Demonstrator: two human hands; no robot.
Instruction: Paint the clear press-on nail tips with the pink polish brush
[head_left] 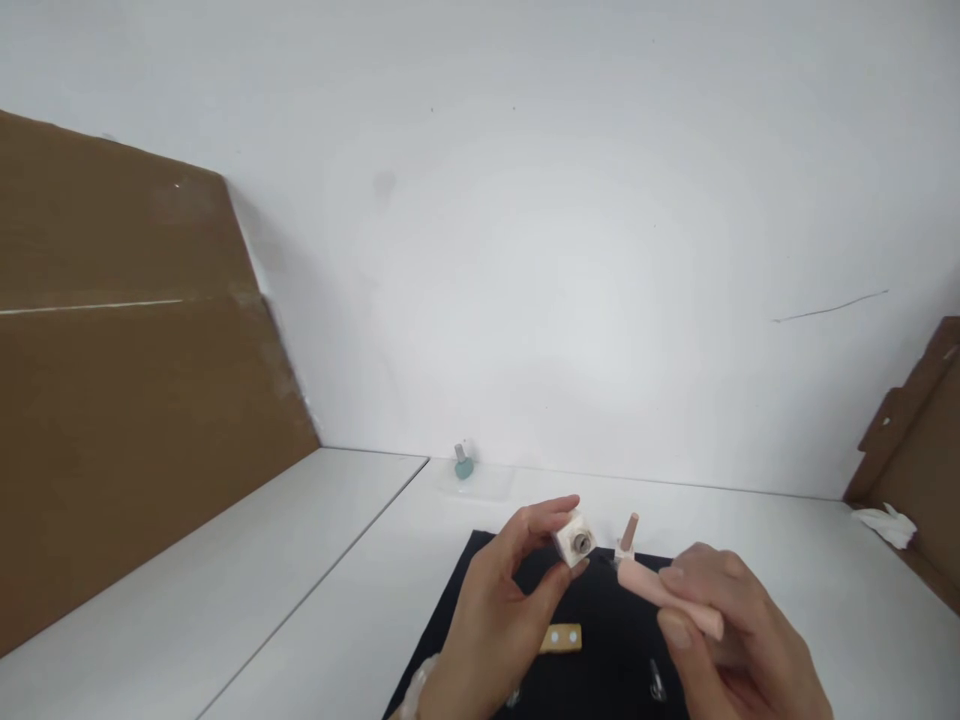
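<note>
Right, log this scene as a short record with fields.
Left hand: holds white cube block with round metal socket
Right hand: holds pale pink flat bar
Under hands: black mat, tan wooden strip with two white dots
Beyond mat: small teal bottle on clear plastic sheet
</note>
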